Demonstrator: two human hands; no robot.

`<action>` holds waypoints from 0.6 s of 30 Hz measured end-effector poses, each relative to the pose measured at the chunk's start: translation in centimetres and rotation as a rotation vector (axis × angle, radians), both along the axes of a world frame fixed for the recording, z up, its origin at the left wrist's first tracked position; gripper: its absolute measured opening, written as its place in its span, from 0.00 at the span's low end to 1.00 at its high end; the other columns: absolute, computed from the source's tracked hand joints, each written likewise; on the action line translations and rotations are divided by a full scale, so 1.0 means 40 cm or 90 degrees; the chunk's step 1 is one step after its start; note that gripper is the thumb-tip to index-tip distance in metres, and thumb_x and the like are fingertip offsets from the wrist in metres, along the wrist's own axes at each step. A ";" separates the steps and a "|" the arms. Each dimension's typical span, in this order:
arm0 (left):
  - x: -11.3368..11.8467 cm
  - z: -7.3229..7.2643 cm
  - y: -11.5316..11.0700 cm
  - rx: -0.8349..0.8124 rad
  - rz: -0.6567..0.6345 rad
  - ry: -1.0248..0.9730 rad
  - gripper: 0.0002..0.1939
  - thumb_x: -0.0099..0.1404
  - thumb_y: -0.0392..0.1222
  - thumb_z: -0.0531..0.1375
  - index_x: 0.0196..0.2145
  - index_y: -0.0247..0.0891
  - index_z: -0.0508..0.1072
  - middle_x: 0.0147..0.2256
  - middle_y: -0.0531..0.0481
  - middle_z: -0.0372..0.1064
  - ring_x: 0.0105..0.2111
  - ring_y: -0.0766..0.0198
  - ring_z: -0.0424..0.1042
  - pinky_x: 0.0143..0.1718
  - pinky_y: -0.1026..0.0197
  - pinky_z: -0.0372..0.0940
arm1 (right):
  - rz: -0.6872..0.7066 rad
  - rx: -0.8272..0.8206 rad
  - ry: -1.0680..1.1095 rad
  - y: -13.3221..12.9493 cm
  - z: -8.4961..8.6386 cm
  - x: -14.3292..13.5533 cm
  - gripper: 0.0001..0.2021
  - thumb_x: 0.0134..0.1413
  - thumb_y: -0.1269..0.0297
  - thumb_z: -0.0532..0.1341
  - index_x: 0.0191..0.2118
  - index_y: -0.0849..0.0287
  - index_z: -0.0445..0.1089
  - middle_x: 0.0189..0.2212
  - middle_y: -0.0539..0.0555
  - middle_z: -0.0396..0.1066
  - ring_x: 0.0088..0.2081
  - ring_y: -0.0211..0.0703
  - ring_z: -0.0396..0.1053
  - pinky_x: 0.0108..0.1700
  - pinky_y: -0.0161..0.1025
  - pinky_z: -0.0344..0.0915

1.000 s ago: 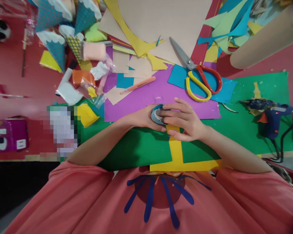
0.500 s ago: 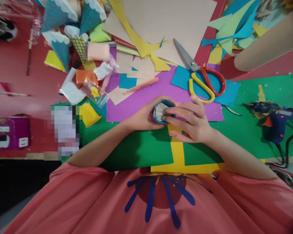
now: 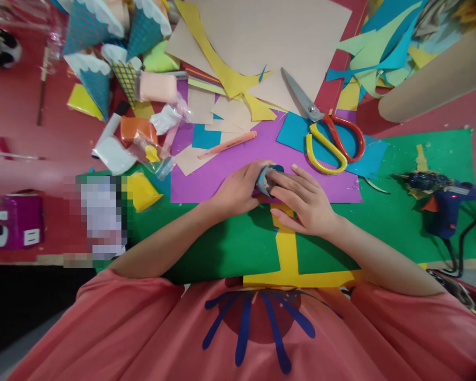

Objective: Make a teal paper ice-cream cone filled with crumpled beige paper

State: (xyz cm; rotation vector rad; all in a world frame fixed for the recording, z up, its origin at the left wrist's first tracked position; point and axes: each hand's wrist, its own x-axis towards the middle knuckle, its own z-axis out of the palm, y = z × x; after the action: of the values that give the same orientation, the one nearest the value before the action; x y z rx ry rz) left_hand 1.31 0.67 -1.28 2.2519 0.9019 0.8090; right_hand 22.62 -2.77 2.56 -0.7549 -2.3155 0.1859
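Note:
My left hand [image 3: 241, 189] is wrapped around a small blue patterned paper cone [image 3: 264, 181], its mouth tilted to the right. The cone resembles the finished ones at the upper left; its lower part is hidden in my palm. My right hand [image 3: 306, 200] has its fingers stretched out, with the fingertips reaching into the cone's mouth and the thumb apart below. What the fingertips touch inside is hidden. Both hands are above the near edge of a purple sheet [image 3: 230, 182] that lies on a green sheet [image 3: 222, 243].
Large scissors [image 3: 321, 121] with red and yellow handles lie beyond my right hand. A blue glue gun [image 3: 444, 209] with a lit red light is at the right. An orange marker [image 3: 230, 144], clay packets [image 3: 143, 191] and decorated cones [image 3: 91, 79] lie to the left. A cardboard tube [image 3: 432, 74] stands upper right.
The cone has turned so its mouth faces right instead of up, and the crumpled pale paper inside is no longer plainly visible. My right fingers have come closer together and reach into it.

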 end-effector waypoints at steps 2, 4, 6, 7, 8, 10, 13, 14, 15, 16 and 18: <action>0.000 -0.003 -0.002 -0.014 -0.002 -0.008 0.29 0.60 0.39 0.62 0.58 0.42 0.59 0.50 0.42 0.71 0.48 0.50 0.74 0.44 0.50 0.73 | 0.010 -0.020 -0.002 0.002 0.001 0.000 0.14 0.65 0.62 0.56 0.52 0.62 0.66 0.54 0.66 0.74 0.57 0.50 0.72 0.63 0.55 0.66; 0.002 -0.002 -0.002 -0.028 0.003 -0.018 0.28 0.61 0.38 0.60 0.57 0.42 0.59 0.51 0.42 0.71 0.50 0.51 0.73 0.46 0.50 0.72 | 0.012 -0.030 -0.004 0.005 0.003 0.002 0.14 0.66 0.62 0.54 0.52 0.61 0.66 0.54 0.65 0.74 0.58 0.50 0.72 0.63 0.57 0.66; 0.006 0.003 0.000 -0.008 0.013 -0.022 0.27 0.62 0.37 0.59 0.57 0.41 0.58 0.50 0.42 0.70 0.49 0.52 0.73 0.47 0.51 0.72 | -0.003 -0.029 -0.010 0.005 0.004 0.004 0.13 0.65 0.61 0.54 0.51 0.60 0.67 0.54 0.66 0.73 0.58 0.52 0.71 0.60 0.59 0.68; 0.008 0.005 0.001 0.016 0.018 -0.025 0.26 0.62 0.37 0.58 0.57 0.41 0.58 0.50 0.42 0.70 0.49 0.53 0.73 0.46 0.51 0.72 | -0.013 -0.029 -0.014 0.004 0.004 0.006 0.13 0.65 0.61 0.54 0.51 0.59 0.68 0.54 0.66 0.73 0.58 0.53 0.71 0.59 0.60 0.69; 0.010 0.007 0.002 0.041 0.024 -0.024 0.26 0.62 0.37 0.58 0.57 0.40 0.58 0.49 0.42 0.70 0.48 0.54 0.74 0.46 0.52 0.72 | -0.021 -0.032 -0.020 0.003 0.004 0.007 0.13 0.65 0.61 0.55 0.51 0.58 0.68 0.54 0.66 0.72 0.59 0.54 0.70 0.58 0.61 0.69; 0.014 0.010 0.002 0.079 0.026 -0.022 0.26 0.61 0.36 0.57 0.57 0.40 0.58 0.48 0.42 0.70 0.47 0.54 0.74 0.46 0.52 0.73 | -0.021 -0.054 -0.027 -0.001 0.003 0.009 0.14 0.64 0.62 0.55 0.52 0.57 0.69 0.55 0.65 0.71 0.60 0.55 0.69 0.58 0.63 0.68; 0.017 0.010 -0.001 0.086 0.017 -0.003 0.27 0.59 0.33 0.56 0.57 0.38 0.59 0.48 0.41 0.70 0.48 0.53 0.74 0.47 0.52 0.73 | 0.007 -0.094 -0.011 -0.006 -0.002 0.009 0.16 0.62 0.64 0.56 0.54 0.60 0.67 0.58 0.68 0.69 0.61 0.57 0.67 0.61 0.64 0.65; 0.017 0.010 -0.002 0.088 0.014 0.006 0.28 0.58 0.32 0.56 0.57 0.38 0.58 0.49 0.41 0.69 0.48 0.53 0.73 0.48 0.51 0.72 | 0.014 -0.101 -0.001 -0.007 -0.003 0.009 0.17 0.62 0.64 0.56 0.54 0.62 0.67 0.58 0.69 0.69 0.61 0.57 0.67 0.62 0.64 0.65; 0.017 0.009 -0.003 0.092 0.013 0.016 0.29 0.58 0.32 0.55 0.57 0.38 0.58 0.49 0.41 0.69 0.49 0.53 0.73 0.49 0.51 0.72 | 0.019 -0.109 0.009 -0.006 -0.004 0.010 0.18 0.62 0.64 0.57 0.55 0.64 0.66 0.57 0.69 0.70 0.61 0.57 0.68 0.63 0.63 0.64; 0.016 0.007 -0.004 0.095 0.014 0.028 0.30 0.57 0.32 0.55 0.58 0.38 0.58 0.50 0.41 0.69 0.50 0.53 0.73 0.49 0.50 0.72 | 0.022 -0.117 0.019 -0.005 -0.004 0.010 0.19 0.62 0.64 0.57 0.56 0.64 0.65 0.56 0.69 0.71 0.60 0.56 0.69 0.63 0.63 0.63; 0.015 0.004 -0.004 0.091 0.012 0.054 0.32 0.56 0.31 0.54 0.59 0.38 0.56 0.51 0.41 0.69 0.52 0.52 0.72 0.52 0.49 0.70 | 0.025 -0.139 0.026 -0.001 -0.004 0.011 0.21 0.63 0.63 0.56 0.59 0.65 0.63 0.55 0.67 0.72 0.60 0.55 0.69 0.65 0.63 0.61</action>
State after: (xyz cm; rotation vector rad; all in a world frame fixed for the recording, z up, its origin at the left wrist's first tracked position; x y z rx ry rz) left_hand 1.89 0.51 -1.12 2.4214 0.9318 0.8144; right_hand 23.04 -2.83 2.40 -0.8050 -2.2961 0.4735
